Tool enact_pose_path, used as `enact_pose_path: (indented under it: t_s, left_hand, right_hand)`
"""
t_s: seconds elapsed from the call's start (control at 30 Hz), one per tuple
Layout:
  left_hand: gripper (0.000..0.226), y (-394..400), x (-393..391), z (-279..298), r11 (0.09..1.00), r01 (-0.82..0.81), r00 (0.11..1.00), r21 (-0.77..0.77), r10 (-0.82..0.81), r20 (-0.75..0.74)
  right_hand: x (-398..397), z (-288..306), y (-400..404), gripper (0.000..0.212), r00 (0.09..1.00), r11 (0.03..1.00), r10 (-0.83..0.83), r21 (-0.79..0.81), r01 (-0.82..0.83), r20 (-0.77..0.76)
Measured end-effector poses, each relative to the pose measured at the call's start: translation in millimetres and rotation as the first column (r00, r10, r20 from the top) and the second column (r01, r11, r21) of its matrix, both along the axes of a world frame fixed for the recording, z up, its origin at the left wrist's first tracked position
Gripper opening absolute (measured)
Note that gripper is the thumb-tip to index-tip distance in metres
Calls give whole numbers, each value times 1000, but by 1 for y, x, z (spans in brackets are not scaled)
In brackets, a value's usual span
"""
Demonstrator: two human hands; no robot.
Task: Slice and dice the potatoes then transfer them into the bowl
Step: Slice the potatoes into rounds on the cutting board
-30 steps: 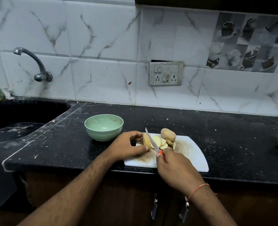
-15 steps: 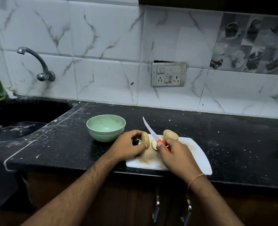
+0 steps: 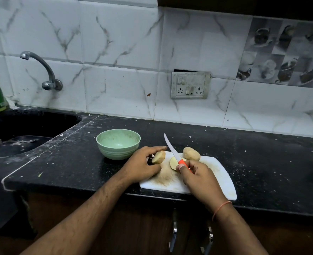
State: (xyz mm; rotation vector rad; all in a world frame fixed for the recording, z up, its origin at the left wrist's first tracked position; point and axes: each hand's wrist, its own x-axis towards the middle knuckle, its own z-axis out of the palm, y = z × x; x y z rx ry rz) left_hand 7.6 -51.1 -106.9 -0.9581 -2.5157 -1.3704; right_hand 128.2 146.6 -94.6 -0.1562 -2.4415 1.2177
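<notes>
No text, label, brand or number can be read anywhere; the wall tiles [image 3: 284, 56] carry only teacup pictures.

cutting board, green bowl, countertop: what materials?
Cutting board: likely plastic, matte white, thin with rounded corners, stained. Green bowl: probably plastic or melamine, satin with ribbed base. Countertop: looks like polished black granite, faintly glossy and speckled.

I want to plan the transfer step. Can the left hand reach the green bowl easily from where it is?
Probably yes. The left hand grips a potato piece at the cutting board's left end, and the green bowl stands just beside it with nothing between.
</notes>
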Motion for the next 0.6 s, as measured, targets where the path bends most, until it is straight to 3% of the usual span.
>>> enact_pose_path:
  t_s: [0.17,0.33,0.47,0.6]
  left_hand:
    - [62,4,-4,-5,987,-46,999,-151,47,4]
    - [74,6,3,-5,966,-143,988,-216,125,-96]
    - [61,7,5,-5,969,-139,985,-203,115,-127]
    - [64,1,4,-4,991,-39,998,-125,33,-45]
  right_hand:
    - [0,-2,2,31,999,999,8,-48,-9,-33]
    - [0,-3,3,30,1000,999,-7,-47,5,-28]
    - [0,-2,4,31,999,999,0,-40,-1,-32]
    - [1,-3,5,31,999,998,20,-52,-22,-35]
